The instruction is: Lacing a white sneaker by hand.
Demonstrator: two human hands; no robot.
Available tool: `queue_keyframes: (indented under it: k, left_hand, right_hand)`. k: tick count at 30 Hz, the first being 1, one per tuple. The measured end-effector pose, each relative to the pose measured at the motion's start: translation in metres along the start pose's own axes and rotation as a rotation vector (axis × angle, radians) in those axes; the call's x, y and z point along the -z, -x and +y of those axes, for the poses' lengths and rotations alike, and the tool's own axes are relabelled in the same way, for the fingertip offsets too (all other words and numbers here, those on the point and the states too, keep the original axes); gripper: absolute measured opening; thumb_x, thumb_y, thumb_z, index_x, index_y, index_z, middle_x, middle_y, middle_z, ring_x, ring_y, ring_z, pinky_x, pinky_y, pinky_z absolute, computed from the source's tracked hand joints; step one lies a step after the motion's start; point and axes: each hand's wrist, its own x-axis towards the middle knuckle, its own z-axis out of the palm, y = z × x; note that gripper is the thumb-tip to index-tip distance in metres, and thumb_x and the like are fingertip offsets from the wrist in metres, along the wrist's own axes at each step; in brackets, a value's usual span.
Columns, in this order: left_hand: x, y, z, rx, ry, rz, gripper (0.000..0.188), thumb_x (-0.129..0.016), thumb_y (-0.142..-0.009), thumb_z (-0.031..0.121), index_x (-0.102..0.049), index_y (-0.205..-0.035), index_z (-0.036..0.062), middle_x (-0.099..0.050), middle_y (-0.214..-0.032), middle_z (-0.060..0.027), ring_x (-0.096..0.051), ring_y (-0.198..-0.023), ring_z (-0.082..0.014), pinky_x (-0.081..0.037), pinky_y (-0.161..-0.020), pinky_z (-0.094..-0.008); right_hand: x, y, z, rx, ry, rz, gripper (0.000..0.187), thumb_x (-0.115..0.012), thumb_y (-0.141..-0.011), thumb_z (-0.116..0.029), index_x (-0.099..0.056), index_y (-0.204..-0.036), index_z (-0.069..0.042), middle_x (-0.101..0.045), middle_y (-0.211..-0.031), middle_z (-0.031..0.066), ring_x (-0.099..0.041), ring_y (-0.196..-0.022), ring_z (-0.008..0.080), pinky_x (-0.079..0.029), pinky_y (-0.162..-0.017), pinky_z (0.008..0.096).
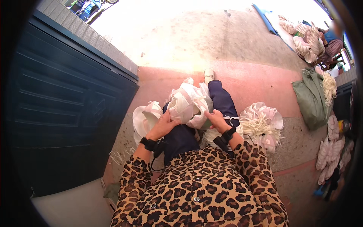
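Observation:
Between my knees I have a white and pale pink shoe upper point(185, 104), raised over my lap, with more pale material bunched behind it. My left hand point(163, 126) grips its left lower edge, thumb lying across the near side. At the right edge my right hand point(217, 119) pinches the rim of the opening; its fingertips are partly hidden. Beside my left leg rest other white uppers point(140, 121). Close to my right leg, a heap of cream laces point(255, 128) lies against a cluster of pinkish-white uppers point(266, 112).
A dark blue-green door point(72, 90) stands along the left. To the right are an olive sack point(312, 100) and bundled uppers point(329, 155). Another person point(333, 43) sits at the far right near stacked uppers point(310, 41). Loose laces point(117, 157) lie on the floor by the door.

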Motion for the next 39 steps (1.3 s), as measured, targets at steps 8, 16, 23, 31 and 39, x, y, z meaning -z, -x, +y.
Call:
queue_keyframes:
  k: [8, 16, 23, 31, 39]
  left_hand:
    - [-0.022, 0.007, 0.006, 0.093, -0.479, -0.151, 0.060, -0.061, -0.077, 0.016, -0.032, -0.128, 0.0033, -0.050, -0.114, -0.0229, -0.050, -0.104, -0.0366, -0.042, -0.085, -0.0366]
    - [-0.060, -0.007, 0.008, -0.105, -0.772, -0.124, 0.074, -0.064, -0.073, 0.014, -0.022, -0.134, 0.0178, -0.049, -0.112, -0.0208, -0.055, -0.092, -0.0376, -0.046, -0.076, -0.0429]
    - [-0.065, -0.007, 0.005, -0.271, -0.974, -0.181, 0.063, -0.056, -0.076, 0.009, -0.030, -0.131, 0.0228, -0.056, -0.094, -0.0153, -0.059, -0.076, -0.0336, -0.048, -0.062, -0.0403]
    - [-0.075, -0.010, -0.023, -0.587, -1.400, -0.015, 0.050, -0.048, -0.078, 0.013, -0.040, -0.125, 0.0272, -0.055, -0.079, -0.0096, -0.057, -0.046, -0.0185, -0.043, -0.036, -0.0269]
    - [-0.086, -0.014, -0.041, -0.580, -1.442, -0.012, 0.050, -0.046, -0.079, 0.012, -0.039, -0.127, 0.0224, -0.055, -0.075, -0.0099, -0.057, -0.047, -0.0187, -0.044, -0.035, -0.0272]
  right_hand:
    - [-0.003, -0.016, 0.012, -0.006, -0.719, -0.360, 0.024, -0.051, -0.088, -0.033, -0.051, -0.097, -0.010, -0.050, -0.068, -0.0050, -0.037, -0.048, 0.0051, -0.034, -0.043, 0.0225]
    - [0.008, 0.011, 0.024, -0.059, -0.917, -0.432, 0.024, -0.036, -0.092, -0.025, -0.051, -0.100, -0.009, -0.052, -0.070, -0.0007, -0.030, -0.036, 0.0058, -0.035, -0.042, 0.0245]
    - [0.020, 0.002, 0.028, -0.152, -0.937, -0.533, 0.025, -0.035, -0.091, -0.022, -0.054, -0.099, -0.007, -0.050, -0.065, -0.0026, -0.029, -0.037, 0.0076, -0.037, -0.043, 0.0248]
    - [0.045, 0.041, -0.019, 0.513, 0.467, 0.274, 0.031, -0.053, -0.082, -0.028, -0.057, -0.089, 0.002, -0.062, -0.077, 0.0191, -0.061, -0.073, 0.0331, -0.047, -0.061, 0.0411]
    - [0.004, 0.030, -0.015, 0.522, 0.950, 0.196, 0.039, -0.053, -0.079, -0.035, -0.048, -0.082, 0.003, -0.060, -0.063, 0.0200, -0.061, -0.061, 0.0349, -0.049, -0.054, 0.0421]
